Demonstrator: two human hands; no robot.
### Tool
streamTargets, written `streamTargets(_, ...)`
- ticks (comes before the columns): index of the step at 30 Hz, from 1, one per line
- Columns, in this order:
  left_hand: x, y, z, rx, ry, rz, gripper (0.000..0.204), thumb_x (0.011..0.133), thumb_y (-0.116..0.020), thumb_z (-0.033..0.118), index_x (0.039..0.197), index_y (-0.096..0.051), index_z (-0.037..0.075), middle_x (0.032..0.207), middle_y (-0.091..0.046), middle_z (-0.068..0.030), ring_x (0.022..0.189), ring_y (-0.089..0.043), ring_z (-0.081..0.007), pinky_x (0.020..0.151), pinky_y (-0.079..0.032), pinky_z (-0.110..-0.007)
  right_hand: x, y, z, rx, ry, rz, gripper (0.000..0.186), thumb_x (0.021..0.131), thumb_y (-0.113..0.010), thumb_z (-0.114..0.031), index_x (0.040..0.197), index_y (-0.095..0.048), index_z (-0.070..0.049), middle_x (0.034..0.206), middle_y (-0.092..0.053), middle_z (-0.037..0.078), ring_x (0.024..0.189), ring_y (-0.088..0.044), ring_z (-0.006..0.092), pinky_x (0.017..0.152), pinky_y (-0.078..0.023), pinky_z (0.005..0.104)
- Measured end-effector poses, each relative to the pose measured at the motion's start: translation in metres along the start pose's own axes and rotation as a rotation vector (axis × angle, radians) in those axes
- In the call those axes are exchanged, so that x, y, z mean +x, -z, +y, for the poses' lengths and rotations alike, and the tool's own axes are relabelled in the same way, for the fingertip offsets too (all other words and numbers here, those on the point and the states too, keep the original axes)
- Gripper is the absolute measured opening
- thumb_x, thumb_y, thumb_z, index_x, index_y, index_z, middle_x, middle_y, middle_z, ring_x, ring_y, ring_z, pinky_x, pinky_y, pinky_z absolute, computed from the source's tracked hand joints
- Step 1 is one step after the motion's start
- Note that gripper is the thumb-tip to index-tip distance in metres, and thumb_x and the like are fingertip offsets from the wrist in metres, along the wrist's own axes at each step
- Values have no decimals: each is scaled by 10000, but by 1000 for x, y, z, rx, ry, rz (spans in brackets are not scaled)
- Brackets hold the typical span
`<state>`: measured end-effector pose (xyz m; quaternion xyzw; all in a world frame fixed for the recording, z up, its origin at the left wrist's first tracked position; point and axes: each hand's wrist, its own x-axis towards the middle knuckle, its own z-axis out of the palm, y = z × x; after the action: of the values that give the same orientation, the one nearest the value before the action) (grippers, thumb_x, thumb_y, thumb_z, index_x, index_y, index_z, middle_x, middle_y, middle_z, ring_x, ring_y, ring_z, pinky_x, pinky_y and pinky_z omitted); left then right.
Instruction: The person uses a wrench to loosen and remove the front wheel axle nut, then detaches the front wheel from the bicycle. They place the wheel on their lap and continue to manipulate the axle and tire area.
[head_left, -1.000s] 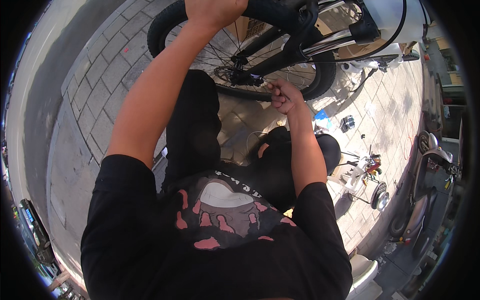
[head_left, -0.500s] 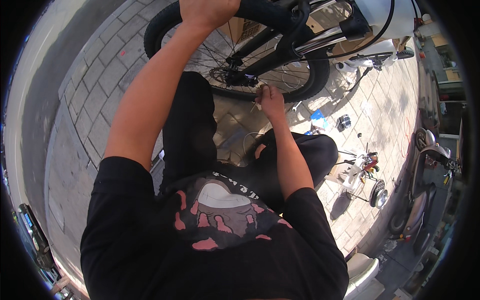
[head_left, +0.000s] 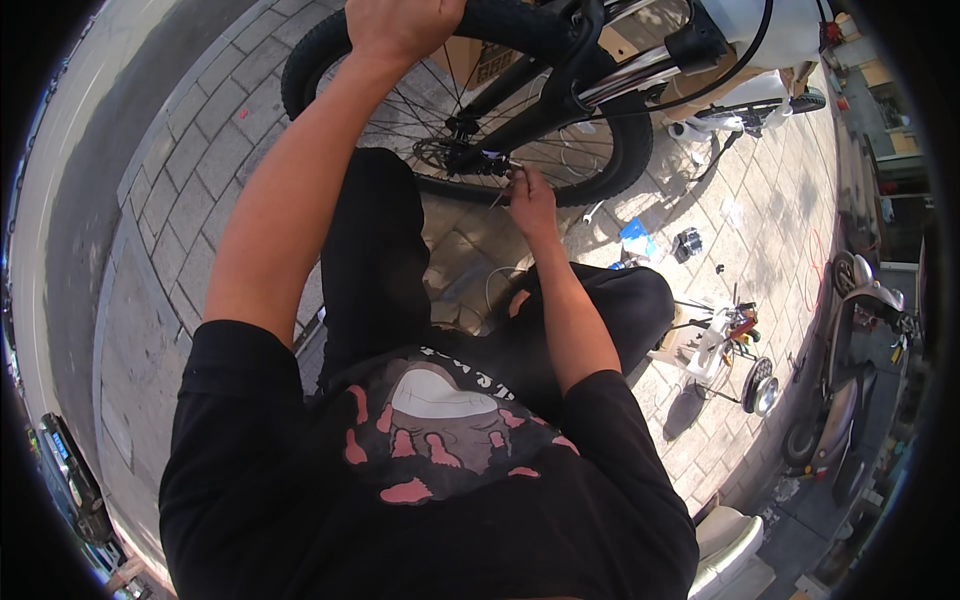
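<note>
A black bicycle wheel with a knobby tyre (head_left: 632,158) stands in front of me, held in a black suspension fork (head_left: 535,118). My left hand (head_left: 405,28) is closed over the top of the tyre, its fingertips cut off by the upper edge. Low on the fork, beside the disc rotor (head_left: 432,155), sits a black brake caliper (head_left: 487,164). Right next to the caliper, my right hand (head_left: 533,202) pinches a thin, light-coloured rod, possibly a hex key (head_left: 497,199). The hand hides most of that rod.
On the sunlit paving to the right lie a wrench (head_left: 593,212), a blue-and-white packet (head_left: 635,239) and a small black part (head_left: 688,243). Farther right stand a white tool container (head_left: 703,350) and a parked scooter (head_left: 835,400). Behind the wheel is a cardboard box (head_left: 478,62).
My right hand has shifted slightly, its fingers now closer to the brake caliper. My left hand stays on the tyre. The whole view has moved a little.
</note>
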<state>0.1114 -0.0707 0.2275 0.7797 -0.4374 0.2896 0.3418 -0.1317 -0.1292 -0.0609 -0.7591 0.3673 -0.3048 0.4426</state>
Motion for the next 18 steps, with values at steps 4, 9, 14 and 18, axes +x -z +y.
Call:
streamTargets(4, -1, 0, -3, 2, -4, 11, 494, 999, -493, 361, 666, -689, 54, 708, -688, -213, 671, -681, -431, 661, -539, -549, -4, -1, -4, -88, 73, 66, 305, 1047, -541, -239, 1208, -651, -6, 911, -710, 210, 842, -701, 416, 772, -550, 436)
streamTargets(9, -4, 1, -5, -9, -19, 65, 496, 996, -499, 355, 644, -679, 55, 689, -681, -211, 654, -675, -434, 653, -533, -554, 9, 13, -42, 299, -387, -123, 264, 1030, -536, -198, 1118, -678, 7, 704, -641, 94, 585, -627, 250, 569, -507, 358)
streamTargets(14, -1, 0, 2, -5, 0, 16, 497, 995, -498, 355, 649, -681, 49, 686, -677, -217, 656, -672, -444, 661, -534, -560, 61, 59, -36, 902, -1047, -580, 235, 1015, -499, -189, 980, -664, -26, 628, -549, -17, 415, -410, 85, 379, -317, 254)
streamTargets(18, -2, 0, -3, -28, -16, 28, 508, 995, -491, 366, 658, -690, 43, 691, -676, -227, 661, -672, -452, 669, -537, -562, 50, 55, -42, 680, -944, -477, 250, 1023, -483, -196, 978, -659, -24, 647, -568, -8, 414, -396, 88, 369, -309, 261)
